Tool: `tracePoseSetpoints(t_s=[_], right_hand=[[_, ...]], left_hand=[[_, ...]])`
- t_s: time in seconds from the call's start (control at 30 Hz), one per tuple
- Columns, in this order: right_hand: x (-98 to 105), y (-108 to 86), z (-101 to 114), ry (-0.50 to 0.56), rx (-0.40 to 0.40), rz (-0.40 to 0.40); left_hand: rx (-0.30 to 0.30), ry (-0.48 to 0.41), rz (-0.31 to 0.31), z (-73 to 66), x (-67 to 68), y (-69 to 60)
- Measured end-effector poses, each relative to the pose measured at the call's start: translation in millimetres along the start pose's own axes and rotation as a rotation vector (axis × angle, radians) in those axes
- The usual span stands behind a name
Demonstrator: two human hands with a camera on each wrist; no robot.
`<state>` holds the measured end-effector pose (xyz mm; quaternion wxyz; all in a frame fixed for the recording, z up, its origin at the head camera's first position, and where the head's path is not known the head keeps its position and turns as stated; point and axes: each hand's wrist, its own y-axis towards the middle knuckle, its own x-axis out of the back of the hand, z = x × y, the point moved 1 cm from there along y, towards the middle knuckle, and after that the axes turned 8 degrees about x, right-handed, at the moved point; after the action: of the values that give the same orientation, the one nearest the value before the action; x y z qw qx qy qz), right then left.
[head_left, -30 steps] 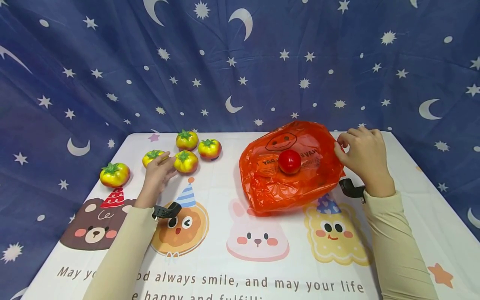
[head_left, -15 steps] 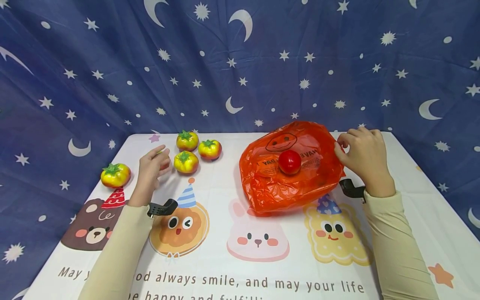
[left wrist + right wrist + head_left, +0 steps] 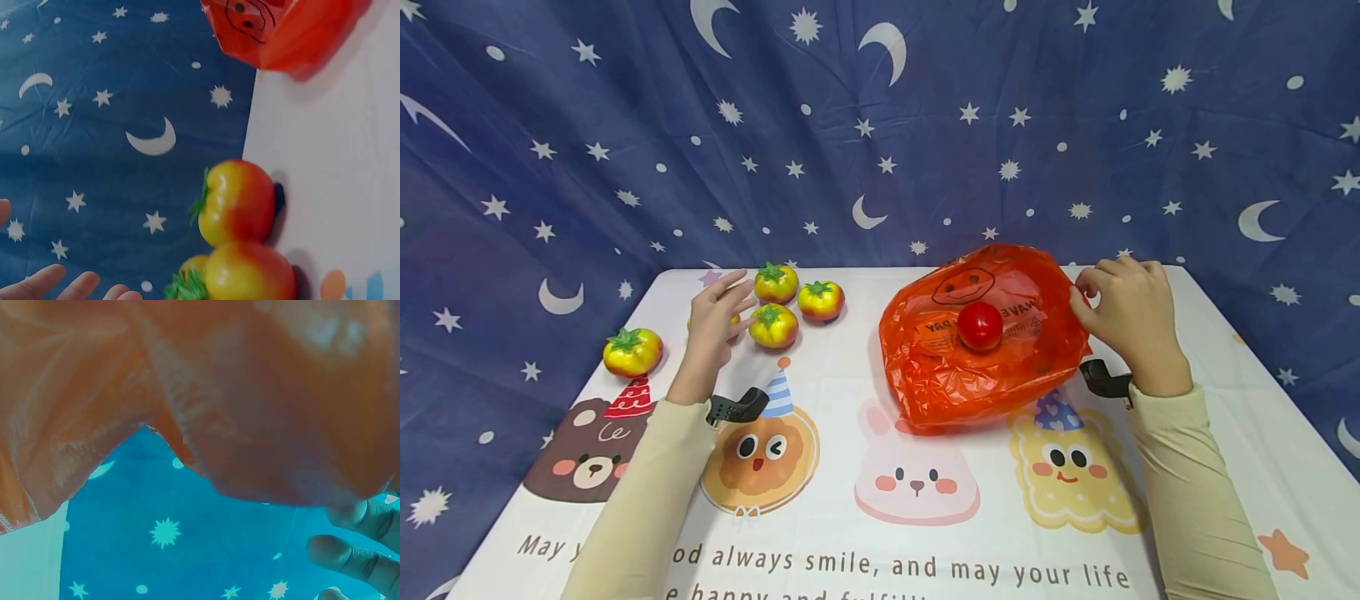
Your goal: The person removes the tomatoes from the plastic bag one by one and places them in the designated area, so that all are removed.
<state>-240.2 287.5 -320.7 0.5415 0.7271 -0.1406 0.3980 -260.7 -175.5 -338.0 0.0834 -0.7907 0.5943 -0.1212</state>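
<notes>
Over the left part of the table, my left hand (image 3: 709, 333) has its fingers spread and holds nothing. It mostly covers one yellow-red tomato-like fruit (image 3: 736, 321). Just right of it is a group of similar fruits with green leaf tops: a rear one (image 3: 776, 283), a front one (image 3: 773, 326) and a right one (image 3: 822, 301). Two show closely in the left wrist view, the upper fruit (image 3: 237, 203) nearest the bag. On the right, my right hand (image 3: 1127, 317) pinches the edge of a red plastic bag (image 3: 925, 383). A shiny red ball-like fruit (image 3: 980, 326) shows at the bag's middle.
Another yellow-red fruit (image 3: 633, 352) lies apart at the far left. Cartoon faces and lettering are printed on the white tablecloth (image 3: 835, 467). A blue curtain (image 3: 700, 167) with stars and moons hangs behind the table.
My left hand drew back slightly to the left, then moved right and toward the rear, covering more of the fruit behind it. The right hand, bag and fruits stay put.
</notes>
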Motion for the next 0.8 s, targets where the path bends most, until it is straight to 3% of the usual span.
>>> tracePoseSetpoints(t_s=[0.3,0.8], right_hand=[[0.3,-0.3,-0.4,0.001,-0.001,0.005],[0.5,-0.4,-0.5,-0.005,0.004,0.012]], left_hand=[[-0.086,0.021,0.121,-13.0,-23.3,-6.1],[-0.206,0.015,0.26,-27.5,-87.4,-8.7]])
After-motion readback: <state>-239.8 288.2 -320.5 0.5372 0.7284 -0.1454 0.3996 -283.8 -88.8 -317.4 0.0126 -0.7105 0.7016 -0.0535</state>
